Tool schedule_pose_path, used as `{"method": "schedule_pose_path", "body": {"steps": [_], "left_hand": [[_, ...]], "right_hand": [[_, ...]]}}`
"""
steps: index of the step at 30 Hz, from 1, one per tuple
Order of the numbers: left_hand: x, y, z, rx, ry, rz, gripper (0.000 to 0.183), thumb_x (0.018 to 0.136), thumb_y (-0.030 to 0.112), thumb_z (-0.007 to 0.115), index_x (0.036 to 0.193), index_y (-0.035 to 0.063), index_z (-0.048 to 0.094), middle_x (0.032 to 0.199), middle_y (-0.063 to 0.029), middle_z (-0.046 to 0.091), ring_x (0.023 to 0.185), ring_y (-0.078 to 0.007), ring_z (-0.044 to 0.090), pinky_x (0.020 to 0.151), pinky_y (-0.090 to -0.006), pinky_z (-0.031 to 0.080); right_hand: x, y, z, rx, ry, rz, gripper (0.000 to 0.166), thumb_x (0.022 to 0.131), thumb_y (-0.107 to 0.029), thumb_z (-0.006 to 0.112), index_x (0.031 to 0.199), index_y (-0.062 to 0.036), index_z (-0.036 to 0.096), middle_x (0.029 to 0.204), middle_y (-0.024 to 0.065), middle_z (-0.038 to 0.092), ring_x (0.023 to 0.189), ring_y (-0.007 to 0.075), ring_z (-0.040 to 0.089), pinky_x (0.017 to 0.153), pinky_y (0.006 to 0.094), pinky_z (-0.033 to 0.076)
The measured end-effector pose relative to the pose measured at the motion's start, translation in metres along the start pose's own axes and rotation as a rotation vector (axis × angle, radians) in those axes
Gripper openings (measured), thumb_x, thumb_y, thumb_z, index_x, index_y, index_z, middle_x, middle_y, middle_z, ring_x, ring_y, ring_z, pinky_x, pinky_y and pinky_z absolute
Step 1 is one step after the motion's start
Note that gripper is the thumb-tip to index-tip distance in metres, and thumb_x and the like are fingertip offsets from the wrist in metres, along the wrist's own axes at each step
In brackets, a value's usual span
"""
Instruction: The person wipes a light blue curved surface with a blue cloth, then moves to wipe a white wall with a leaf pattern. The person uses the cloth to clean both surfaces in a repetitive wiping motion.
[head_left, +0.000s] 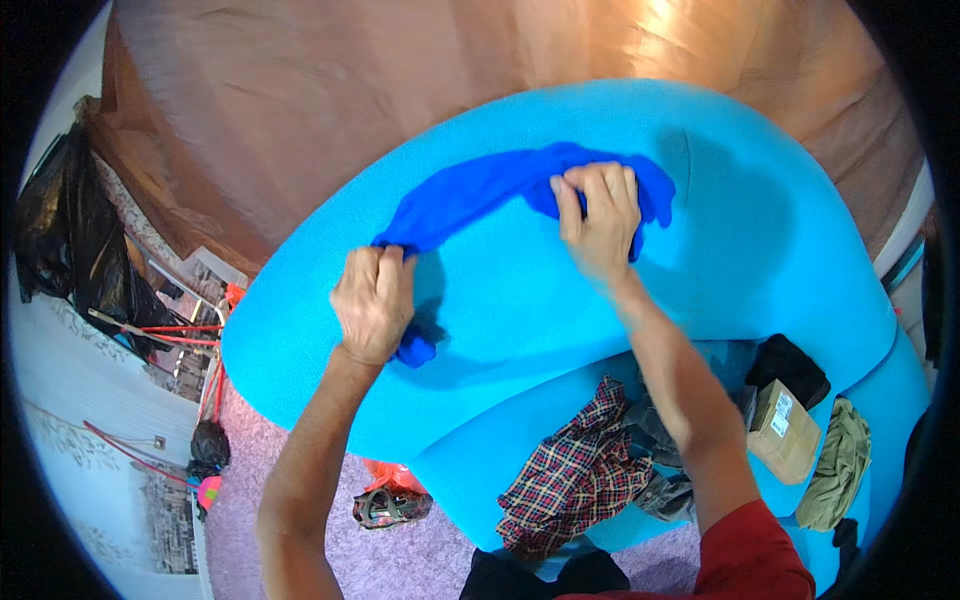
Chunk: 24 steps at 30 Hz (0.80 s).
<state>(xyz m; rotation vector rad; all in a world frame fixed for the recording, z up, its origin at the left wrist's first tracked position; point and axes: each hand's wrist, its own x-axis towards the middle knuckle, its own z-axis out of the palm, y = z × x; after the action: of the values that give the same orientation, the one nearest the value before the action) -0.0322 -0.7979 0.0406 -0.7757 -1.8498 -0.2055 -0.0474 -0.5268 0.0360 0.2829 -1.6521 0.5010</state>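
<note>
A bright blue cloth garment (480, 187) is stretched in an arc over the top of a turquoise covered sofa back (517, 315). My left hand (375, 300) pinches its left end, and a small bunched part of the cloth shows below that hand. Farther right and higher, my right hand (600, 206) grips the cloth near its other end, with a loose blue flap lying beyond the knuckles. The exact shape of the garment cannot be told.
On the turquoise seat lie a plaid shirt (574, 472), dark grey clothing (667, 487), a cardboard box (784, 435), a black cloth (787, 367) and an olive garment (836, 465). A patterned bag (391, 508) stands on the purple carpet. Brown curtain (337, 75) hangs behind the sofa.
</note>
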Motion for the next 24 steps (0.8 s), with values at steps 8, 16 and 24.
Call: {"method": "schedule_pose_path", "body": {"steps": [8, 16, 24], "left_hand": [[-0.124, 0.044, 0.02, -0.09, -0.182, 0.08, 0.027, 0.071, 0.0, 0.06, 0.098, 0.003, 0.063, 0.085, -0.0107, 0.056, 0.064, -0.0242, 0.052, 0.052, -0.0355, 0.042], [-0.181, 0.094, 0.062, -0.119, -0.323, 0.138, 0.025, 0.077, 0.005, 0.064, 0.102, 0.003, 0.066, 0.097, -0.0102, 0.06, 0.079, -0.024, 0.056, 0.066, -0.0356, 0.042], [-0.131, 0.145, 0.126, -0.358, -0.358, 0.361, 0.022, 0.077, 0.009, 0.065, 0.097, 0.0015, 0.069, 0.096, -0.0061, 0.06, 0.083, -0.0181, 0.057, 0.07, -0.0321, 0.042]], "right_hand": [[-0.191, -0.038, -0.002, 0.083, -0.039, 0.464, 0.017, 0.091, -0.022, 0.06, 0.09, -0.0062, 0.053, 0.084, 0.0103, 0.05, 0.078, 0.0285, 0.047, 0.07, 0.0403, 0.041], [-0.302, -0.033, 0.004, 0.128, 0.083, 1.057, 0.036, 0.096, -0.038, 0.054, 0.095, -0.0018, 0.049, 0.078, 0.0117, 0.045, 0.074, 0.0261, 0.047, 0.069, 0.0416, 0.042], [-0.334, 0.065, -0.019, 0.201, 0.328, 1.453, 0.049, 0.094, -0.051, 0.056, 0.099, -0.0028, 0.049, 0.087, 0.0052, 0.047, 0.081, 0.0152, 0.042, 0.076, 0.0377, 0.043]]}}
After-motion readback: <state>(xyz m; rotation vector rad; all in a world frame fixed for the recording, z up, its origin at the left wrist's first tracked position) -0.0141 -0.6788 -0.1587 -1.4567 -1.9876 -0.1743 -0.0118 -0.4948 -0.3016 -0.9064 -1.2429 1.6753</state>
